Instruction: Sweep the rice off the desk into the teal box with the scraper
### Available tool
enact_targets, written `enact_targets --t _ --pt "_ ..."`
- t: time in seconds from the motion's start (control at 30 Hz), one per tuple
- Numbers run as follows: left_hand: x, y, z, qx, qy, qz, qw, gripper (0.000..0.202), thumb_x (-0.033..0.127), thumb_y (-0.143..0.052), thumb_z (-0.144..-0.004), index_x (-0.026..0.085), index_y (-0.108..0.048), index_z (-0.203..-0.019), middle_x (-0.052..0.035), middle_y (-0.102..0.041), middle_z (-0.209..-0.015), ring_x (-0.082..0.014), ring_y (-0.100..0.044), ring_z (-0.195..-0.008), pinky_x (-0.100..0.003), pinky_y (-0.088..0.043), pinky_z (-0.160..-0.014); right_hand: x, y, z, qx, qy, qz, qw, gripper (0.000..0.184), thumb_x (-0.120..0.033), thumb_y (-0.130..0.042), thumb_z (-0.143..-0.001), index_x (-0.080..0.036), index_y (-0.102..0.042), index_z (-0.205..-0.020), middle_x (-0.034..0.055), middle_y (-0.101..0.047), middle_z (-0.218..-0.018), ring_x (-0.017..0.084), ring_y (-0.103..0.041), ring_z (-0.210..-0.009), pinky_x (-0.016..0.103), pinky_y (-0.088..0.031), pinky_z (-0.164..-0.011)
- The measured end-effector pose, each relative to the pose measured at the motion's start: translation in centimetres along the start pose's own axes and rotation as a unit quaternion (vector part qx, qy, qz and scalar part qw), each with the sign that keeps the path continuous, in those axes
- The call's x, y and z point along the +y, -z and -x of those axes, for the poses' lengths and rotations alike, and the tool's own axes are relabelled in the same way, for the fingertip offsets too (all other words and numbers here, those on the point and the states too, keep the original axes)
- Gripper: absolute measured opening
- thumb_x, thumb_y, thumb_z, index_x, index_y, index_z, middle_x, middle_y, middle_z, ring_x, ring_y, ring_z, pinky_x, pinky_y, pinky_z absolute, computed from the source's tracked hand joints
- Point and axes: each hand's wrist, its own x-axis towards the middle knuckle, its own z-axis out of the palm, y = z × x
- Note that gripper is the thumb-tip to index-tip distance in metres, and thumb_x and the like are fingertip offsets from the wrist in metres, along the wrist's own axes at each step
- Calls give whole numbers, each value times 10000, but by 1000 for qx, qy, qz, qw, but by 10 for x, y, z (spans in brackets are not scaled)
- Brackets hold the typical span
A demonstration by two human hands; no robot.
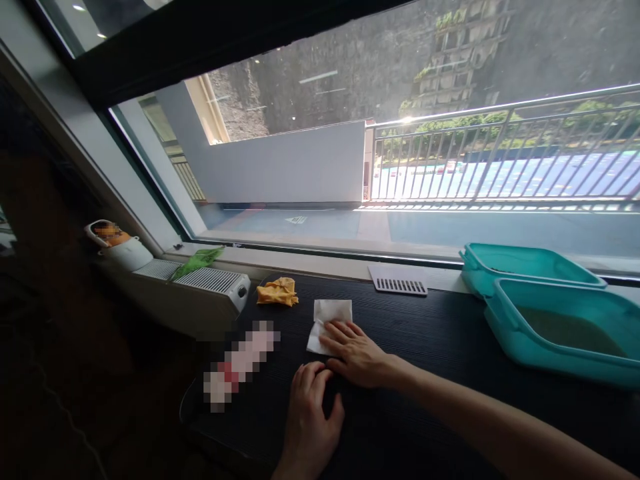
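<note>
My right hand [357, 350] lies flat on a white tissue [333, 312], fingers stretched out over its lower right part. The tissue is spread on a black table [400, 413]. Just below and to the left, my left hand [314, 417] rests on the tabletop with bent fingers and the thumb apart; it appears to hold nothing. Its fingertips are close to the right thumb. Beyond the hands, a crumpled yellow cloth [278, 292] sits near the back edge. A pixelated pinkish long item [243, 365] lies left of my left hand.
Two teal plastic trays [565, 320] stand at the right; the nearer has grainy material inside. A white slotted scoop [400, 280] lies by the window sill. At the left, a white radiator-like unit [215, 293] bears a green leaf-shaped thing [199, 262] and a white container [127, 253].
</note>
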Motion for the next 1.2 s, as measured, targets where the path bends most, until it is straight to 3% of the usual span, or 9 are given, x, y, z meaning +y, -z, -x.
enact_targets --t 0.2,0.33,0.43,0.6,0.7,0.83,0.93,1.07,1.2 --pt "8 6 -2 -10 36 22 999 258 142 -591 -774 176 -660 -1021 -134 -634 -1089 -286 -614 -1057 -498 -545 -931 21 16 -62 19 -79 13 997 376 -360 -614 -940 -205 -574 -1281 96 -589 -1326 257 -616 -1105 495 -533 -909" --pt "2 2 1 -11 51 40 998 272 135 -579 -776 183 -650 -1034 -142 -638 -1085 -286 -626 -1040 -474 -570 -886 2 6 -32 -14 -33 -5 999 441 -376 -610 -938 -225 -537 -1346 106 -502 -1451 305 -527 -1252 574 -439 -1022" --pt "0 0 1 -13 60 54 997 254 147 -586 -783 188 -652 -1025 -142 -636 -1087 -287 -625 -1042 -472 -569 -883 7 6 -7 -48 4 -13 999 454 -390 -609 -936 -249 -534 -1361 97 -452 -1509 316 -467 -1319 594 -376 -1074" --pt "5 5 -1 -18 60 66 996 215 155 -598 -790 187 -659 -993 -130 -636 -1072 -281 -615 -1051 -474 -551 -911 37 20 -63 3 -109 16 994 367 -359 -609 -943 -213 -578 -1278 95 -586 -1335 254 -613 -1110 493 -530 -917" --pt "8 9 -1 10 89 82 993 177 138 -548 -819 179 -648 -959 -125 -642 -1038 -259 -623 -1016 -450 -554 -894 28 11 -89 10 -115 14 993 382 -364 -618 -937 -200 -573 -1280 94 -596 -1312 255 -622 -1091 490 -539 -896" --pt "8 11 -7 51 113 114 986 136 165 -515 -862 186 -644 -900 -108 -663 -956 -232 -643 -937 -408 -567 -843 13 3 -84 3 -58 4 998 382 -366 -625 -932 -204 -577 -1274 95 -597 -1313 251 -624 -1087 486 -541 -895" --pt "6 18 -7 83 123 136 980 141 210 -516 -884 196 -654 -856 -93 -680 -908 -220 -659 -899 -384 -573 -823 11 10 -75 15 -75 10 997 337 -358 -575 -964 -199 -588 -1261 87 -606 -1295 245 -626 -1082 473 -542 -892" --pt "-8 49 29 136 197 151 959 180 290 -518 -917 201 -675 -915 -96 -697 -1011 -222 -663 -997 -368 -552 -897 -16 1 -42 0 -46 -5 999 406 -371 -617 -936 -205 -562 -1302 100 -571 -1357 273 -598 -1144 520 -513 -937" --pt "-41 88 97 152 330 133 922 244 423 -611 -838 209 -704 -911 -89 -709 -1064 -269 -657 -1068 -372 -542 -926 -44 -17 -13 -48 23 -38 998 532 -441 -581 -942 -255 -468 -1428 99 -386 -1562 337 -389 -1384 624 -286 -1120"
